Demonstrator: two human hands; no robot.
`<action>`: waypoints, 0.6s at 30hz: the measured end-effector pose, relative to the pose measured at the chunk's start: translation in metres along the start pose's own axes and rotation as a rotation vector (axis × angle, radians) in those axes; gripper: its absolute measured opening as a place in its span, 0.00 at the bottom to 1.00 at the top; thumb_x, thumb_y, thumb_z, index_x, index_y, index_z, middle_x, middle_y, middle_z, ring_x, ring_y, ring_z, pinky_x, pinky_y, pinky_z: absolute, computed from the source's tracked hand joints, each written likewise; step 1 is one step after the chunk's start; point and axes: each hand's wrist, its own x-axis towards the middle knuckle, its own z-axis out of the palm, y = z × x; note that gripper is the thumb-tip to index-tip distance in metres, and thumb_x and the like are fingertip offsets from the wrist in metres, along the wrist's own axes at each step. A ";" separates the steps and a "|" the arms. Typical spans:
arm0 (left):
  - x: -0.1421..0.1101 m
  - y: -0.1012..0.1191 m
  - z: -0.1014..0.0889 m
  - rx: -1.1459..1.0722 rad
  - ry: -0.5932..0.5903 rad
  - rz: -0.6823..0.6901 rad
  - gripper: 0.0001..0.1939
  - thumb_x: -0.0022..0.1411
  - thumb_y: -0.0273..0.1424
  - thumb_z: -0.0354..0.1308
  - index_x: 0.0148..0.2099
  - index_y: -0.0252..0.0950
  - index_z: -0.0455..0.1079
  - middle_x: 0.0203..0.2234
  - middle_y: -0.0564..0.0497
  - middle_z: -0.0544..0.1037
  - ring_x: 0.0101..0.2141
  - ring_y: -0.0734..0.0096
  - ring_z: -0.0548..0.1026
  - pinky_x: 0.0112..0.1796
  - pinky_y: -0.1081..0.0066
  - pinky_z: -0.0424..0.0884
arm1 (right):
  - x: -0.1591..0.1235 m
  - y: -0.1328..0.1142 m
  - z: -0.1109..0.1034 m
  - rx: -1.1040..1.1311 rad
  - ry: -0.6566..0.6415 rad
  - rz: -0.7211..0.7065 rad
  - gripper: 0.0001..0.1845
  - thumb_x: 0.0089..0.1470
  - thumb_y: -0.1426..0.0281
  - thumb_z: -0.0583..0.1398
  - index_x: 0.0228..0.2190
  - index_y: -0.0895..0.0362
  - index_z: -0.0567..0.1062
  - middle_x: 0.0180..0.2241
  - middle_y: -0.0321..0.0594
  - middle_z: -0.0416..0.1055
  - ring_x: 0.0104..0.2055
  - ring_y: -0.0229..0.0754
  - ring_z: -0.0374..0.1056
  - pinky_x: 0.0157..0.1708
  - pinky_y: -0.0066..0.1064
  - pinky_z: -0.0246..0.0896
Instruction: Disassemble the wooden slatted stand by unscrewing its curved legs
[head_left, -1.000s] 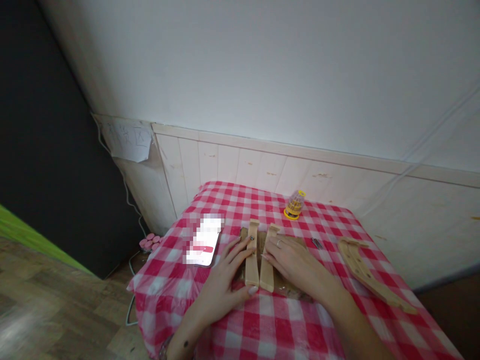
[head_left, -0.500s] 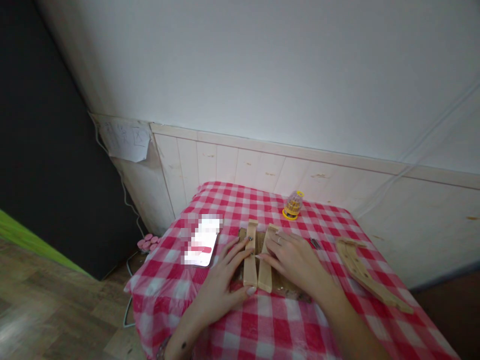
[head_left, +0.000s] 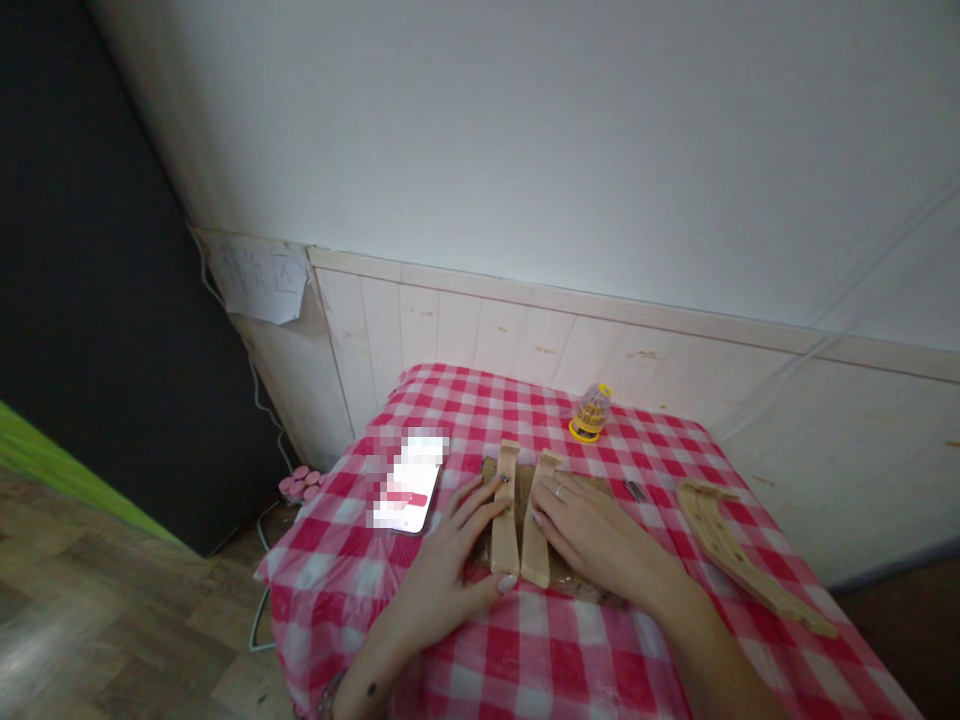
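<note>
So I've got two wooden strips laid out side by side in front of me, running away from me. The left strip (head_left: 507, 535) and the right strip (head_left: 534, 550) both sit over a brown sheet (head_left: 600, 592) with a shiny patch or two, which is on top of the red checked tablecloth (head_left: 525, 660). Their near ends are close together and the far ends fan apart a bit.

My left hand (head_left: 450, 550) is fairly wide: fingers stretched over onto the left strip, thumb down by its near end. There's a dark spot by my fingertips, but I honestly can't tell if it's a hole or a screw. My right hand (head_left: 589, 520) is narrower, fingers bent over the far half of the right strip. Can't tell if that's a proper grip or just resting, since the hand covers its own fingertips.

I'd call this the steadying step, one hand per strip. Moving either one from here would, I reckon, call for a firmer hold on that strip and a light touch on the other so it doesn't get knocked.

Around me: phone (head_left: 420, 490) to the left, a yellow and clear tub (head_left: 591, 412) further back, a few little metal bits (head_left: 635, 490) past my right hand, and more curved wood (head_left: 739, 565) off to the right.
</note>
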 end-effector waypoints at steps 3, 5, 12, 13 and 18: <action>0.000 -0.001 0.001 0.000 0.002 0.001 0.32 0.69 0.51 0.57 0.69 0.47 0.60 0.71 0.47 0.59 0.72 0.51 0.49 0.67 0.43 0.53 | 0.001 0.000 -0.007 0.049 -0.027 0.063 0.08 0.67 0.72 0.55 0.40 0.58 0.74 0.42 0.48 0.79 0.44 0.50 0.76 0.46 0.43 0.72; 0.000 -0.001 0.001 0.004 -0.002 0.000 0.32 0.69 0.51 0.57 0.70 0.47 0.59 0.72 0.47 0.58 0.72 0.51 0.49 0.68 0.43 0.52 | 0.002 0.000 -0.010 0.071 -0.050 0.125 0.07 0.66 0.67 0.58 0.38 0.57 0.74 0.43 0.48 0.79 0.46 0.51 0.76 0.46 0.44 0.72; 0.001 0.001 0.000 0.005 -0.011 -0.010 0.31 0.69 0.50 0.57 0.70 0.48 0.59 0.72 0.48 0.57 0.72 0.51 0.49 0.68 0.43 0.53 | 0.006 0.002 -0.004 0.089 -0.108 0.159 0.08 0.66 0.68 0.59 0.35 0.58 0.75 0.39 0.46 0.80 0.42 0.51 0.77 0.43 0.42 0.74; 0.001 0.001 0.000 0.007 -0.009 -0.008 0.31 0.69 0.50 0.57 0.69 0.48 0.59 0.72 0.48 0.58 0.72 0.51 0.49 0.68 0.43 0.53 | 0.006 0.002 -0.003 0.103 -0.098 0.143 0.07 0.67 0.70 0.58 0.36 0.58 0.75 0.39 0.46 0.80 0.42 0.50 0.77 0.43 0.41 0.74; 0.000 -0.002 0.001 0.025 0.003 0.008 0.31 0.69 0.49 0.58 0.69 0.46 0.61 0.71 0.47 0.59 0.72 0.50 0.49 0.67 0.43 0.54 | 0.003 0.004 -0.003 0.163 -0.065 0.095 0.09 0.68 0.73 0.54 0.37 0.58 0.74 0.40 0.48 0.79 0.41 0.48 0.77 0.43 0.41 0.73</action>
